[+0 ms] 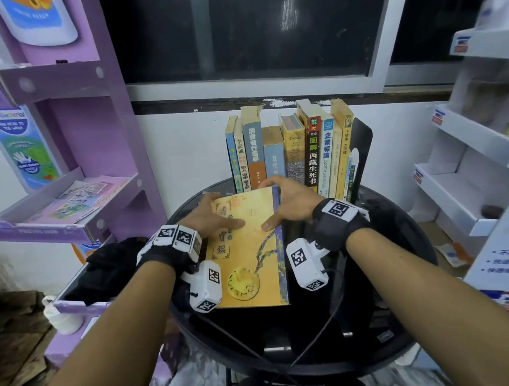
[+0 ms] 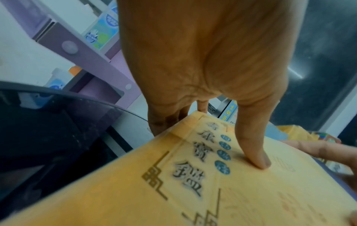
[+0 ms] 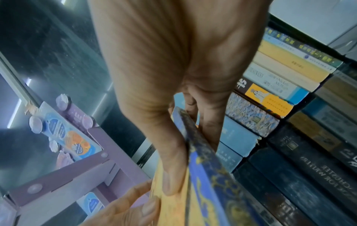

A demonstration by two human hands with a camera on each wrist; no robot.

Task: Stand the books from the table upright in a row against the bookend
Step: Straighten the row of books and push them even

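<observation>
A yellow book [image 1: 246, 255] with a blue spine is held flat over the round black table [image 1: 390, 242], cover up. My left hand [image 1: 222, 212] grips its left edge, thumb [image 2: 257, 159] pressed on the cover and fingers under the edge. My right hand [image 1: 278, 203] grips the spine side [image 3: 204, 175], with its thumb on the cover and its fingers curled round the spine. Behind the hands, a row of books [image 1: 292, 152] stands upright against a black bookend [image 1: 361, 149] at its right end. The left end of the row stands free.
A purple display rack [image 1: 64, 209] stands close on the left, with a black cloth [image 1: 112, 267] on its lower shelf. White shelving [image 1: 476, 173] is on the right. A dark window and white wall lie behind the row. A thin black cable [image 1: 320, 325] crosses the table's near part.
</observation>
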